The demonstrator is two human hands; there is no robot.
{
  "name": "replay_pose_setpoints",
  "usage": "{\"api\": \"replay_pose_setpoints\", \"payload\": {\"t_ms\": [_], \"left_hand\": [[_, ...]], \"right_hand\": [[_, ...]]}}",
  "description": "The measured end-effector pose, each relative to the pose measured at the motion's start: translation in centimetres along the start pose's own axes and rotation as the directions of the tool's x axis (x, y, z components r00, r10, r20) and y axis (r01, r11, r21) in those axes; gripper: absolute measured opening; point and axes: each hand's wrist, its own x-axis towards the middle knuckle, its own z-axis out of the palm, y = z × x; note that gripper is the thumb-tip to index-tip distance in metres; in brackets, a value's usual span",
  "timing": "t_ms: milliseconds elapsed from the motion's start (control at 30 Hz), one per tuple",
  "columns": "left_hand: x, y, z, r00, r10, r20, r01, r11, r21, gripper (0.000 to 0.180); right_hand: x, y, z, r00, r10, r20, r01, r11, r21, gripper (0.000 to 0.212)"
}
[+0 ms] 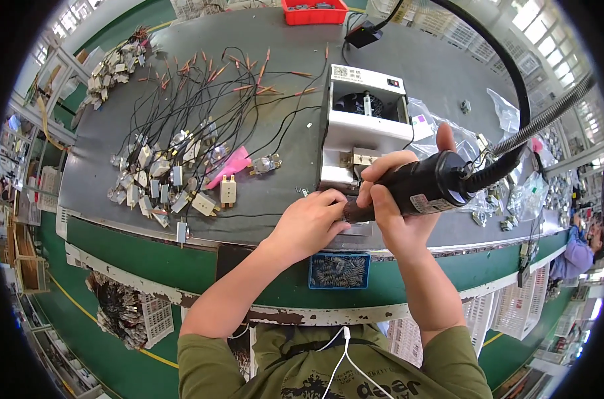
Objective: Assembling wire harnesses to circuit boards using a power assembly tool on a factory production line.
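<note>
My right hand (pixel 404 223) is wrapped round a black electric screwdriver (pixel 427 181), tilted with its tip pointing left. The thumb and fingers of my left hand (pixel 306 223) are pinched together at that tip, at the front of the bench. What they hold is hidden behind the fingers. Just beyond both hands stands a silver screw feeder (pixel 355 136) with a dark drum in its top. Left of it, a cream plug housing (pixel 228 191) and a clear plug piece (pixel 267 164) lie on the dark bench (pixel 282 60).
Several plug pieces (pixel 159 179) with black cables and copper-coloured ends cover the bench's left side. A blue tray (pixel 340 288) of small metal parts sits below the front edge. Clear bags (pixel 531 196) with metal parts lie to the right. A red bin (pixel 315 16) stands at the back.
</note>
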Motion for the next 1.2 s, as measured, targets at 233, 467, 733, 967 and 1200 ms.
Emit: {"api": "replay_pose_setpoints", "payload": {"t_ms": [233, 467, 733, 967, 1200], "left_hand": [[0.4, 0.3, -0.6, 0.996, -0.066, 0.054, 0.068, 0.997, -0.026, 0.029], [0.9, 0.7, -0.8, 0.988, -0.086, 0.126, 0.089, 0.996, -0.024, 0.029], [0.8, 0.5, -0.9, 0.98, -0.091, 0.178, 0.1, 0.994, -0.045, 0.027], [0.9, 1.9, -3.2, 0.998, -0.033, 0.052, 0.035, 0.999, -0.039, 0.028], [-0.8, 1.2, -4.7, 0.988, -0.148, 0.043, 0.151, 0.986, -0.072, 0.037]], "right_hand": [[0.8, 0.4, -0.3, 0.973, -0.05, 0.223, 0.012, 0.986, 0.166, 0.103], [0.3, -0.5, 0.5, 0.995, -0.074, 0.07, 0.085, 0.982, -0.168, 0.102], [0.6, -0.6, 0.1, 0.973, -0.11, 0.203, 0.122, 0.991, -0.051, 0.1], [2.0, -3.3, -1.3, 0.979, 0.0, -0.202, 0.015, 0.997, 0.072, 0.1], [0.6, -1.6, -3.5, 0.975, -0.133, -0.18, 0.035, 0.885, -0.464, 0.109]]}}
